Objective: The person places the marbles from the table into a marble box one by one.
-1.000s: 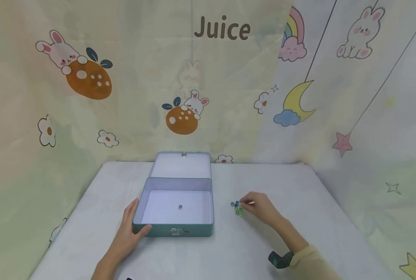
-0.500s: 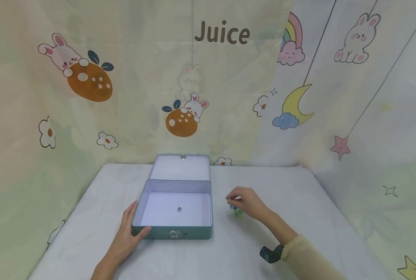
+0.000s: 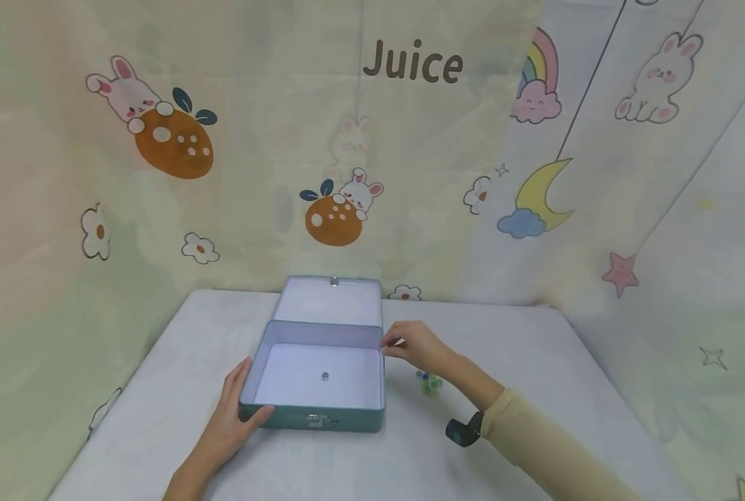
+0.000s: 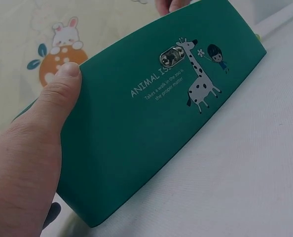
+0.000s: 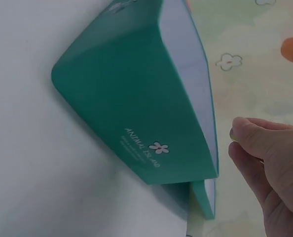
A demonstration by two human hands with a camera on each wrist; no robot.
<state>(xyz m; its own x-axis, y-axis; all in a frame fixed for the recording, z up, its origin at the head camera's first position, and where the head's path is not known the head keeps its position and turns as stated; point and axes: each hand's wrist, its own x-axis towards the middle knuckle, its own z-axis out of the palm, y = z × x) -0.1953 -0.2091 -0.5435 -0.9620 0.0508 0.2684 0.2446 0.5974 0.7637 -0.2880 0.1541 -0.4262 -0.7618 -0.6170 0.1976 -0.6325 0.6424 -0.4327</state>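
A green metal tin box (image 3: 285, 417) with a white inside stands on the table, its hinged lid (image 3: 328, 300) lying back. My left hand (image 3: 231, 416) grips the box's front left corner, thumb at the front rim and fingers along the left side. At the right rim, my right hand (image 3: 416, 344) pinches a small yellow-green marble (image 5: 233, 135) between thumb and fingertips. One greyish marble (image 3: 325, 376) lies on the box floor. Right of the box, several green and blue glass marbles (image 3: 432, 384) are clustered on the table, below the right forearm.
A white cloth covers the table (image 3: 347, 466). Behind it hangs a printed backdrop (image 3: 253, 139) with rabbits, flowers and the word Juice. A black device (image 3: 464, 429) hangs at the right wrist. The box front has a metal clasp (image 4: 172, 57).
My right hand has moved left and away from the marble cluster to the box's right rim, carrying a marble. The left hand stays at the box corner. The head view has shifted slightly.
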